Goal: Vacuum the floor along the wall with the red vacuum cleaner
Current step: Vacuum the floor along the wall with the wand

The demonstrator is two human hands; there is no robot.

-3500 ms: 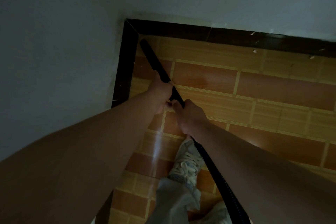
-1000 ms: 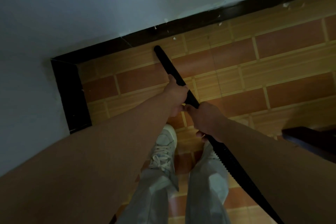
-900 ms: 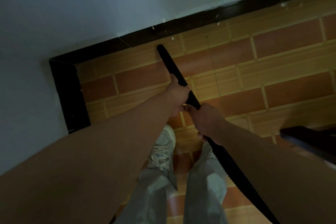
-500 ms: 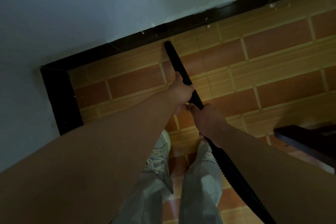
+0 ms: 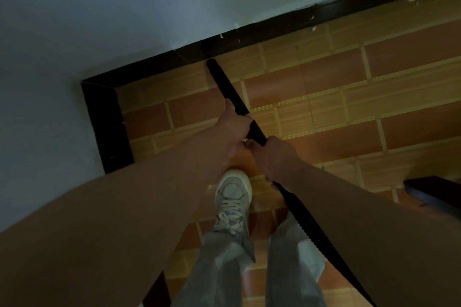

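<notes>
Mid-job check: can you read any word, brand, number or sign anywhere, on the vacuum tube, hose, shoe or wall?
None readable.
The vacuum tube, ribbed hose, shoe, wall and dark baseboard show no lettering. The picture is dim, so any fine print on the shoe could not be told.

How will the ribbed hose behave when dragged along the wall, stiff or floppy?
Probably floppy: the hose is ribbed and trails back from the right hand. The smooth tube ahead of the left hand looks stiff, running straight to the skirting. The hose may brush the trouser leg it passes.
</notes>
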